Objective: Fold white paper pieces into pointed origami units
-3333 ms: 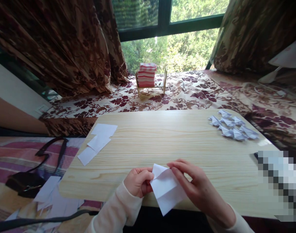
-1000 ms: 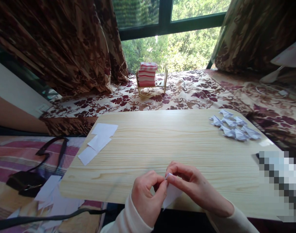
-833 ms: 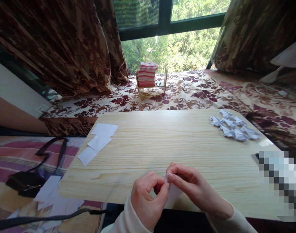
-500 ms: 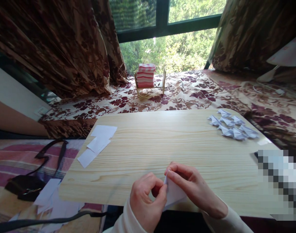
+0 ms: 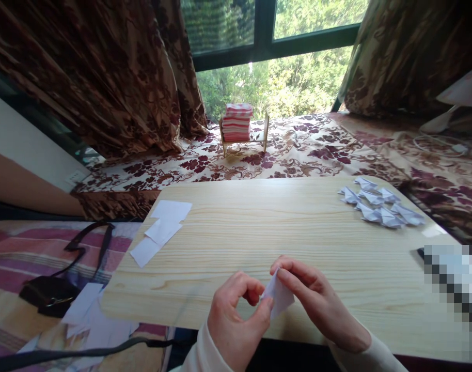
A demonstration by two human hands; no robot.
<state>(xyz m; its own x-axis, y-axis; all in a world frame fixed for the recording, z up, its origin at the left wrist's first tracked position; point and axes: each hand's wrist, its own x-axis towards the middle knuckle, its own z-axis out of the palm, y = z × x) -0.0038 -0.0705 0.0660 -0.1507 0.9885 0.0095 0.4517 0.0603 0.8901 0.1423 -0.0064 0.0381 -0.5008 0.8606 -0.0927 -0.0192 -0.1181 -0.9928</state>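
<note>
Between my two hands, above the near edge of the wooden table, is a folded piece of white paper (image 5: 281,297). My left hand (image 5: 238,318) pinches its left side between thumb and forefinger. The fingertips of my right hand (image 5: 319,299) close on its top corner, with the palm turned inward. The paper's lower part hangs down between the hands, and some of its right side is hidden behind the right fingers. Several folded paper shapes (image 5: 389,216) lie grouped at the table's far right. Flat sheets of white paper (image 5: 164,230) overlap at the far left.
The pale wooden table (image 5: 259,222) has rounded corners. A blurred-out device (image 5: 453,289) sits at its right edge. Left of it, a black bag (image 5: 50,294) and more paper (image 5: 100,330) lie on striped cloth. A small rack with folded cloths (image 5: 237,124) stands by the window.
The paper has been turned and lifted a little, showing more of its face as a pointed shape. My left thumb has shifted along its edge. The view has swung slightly left.
</note>
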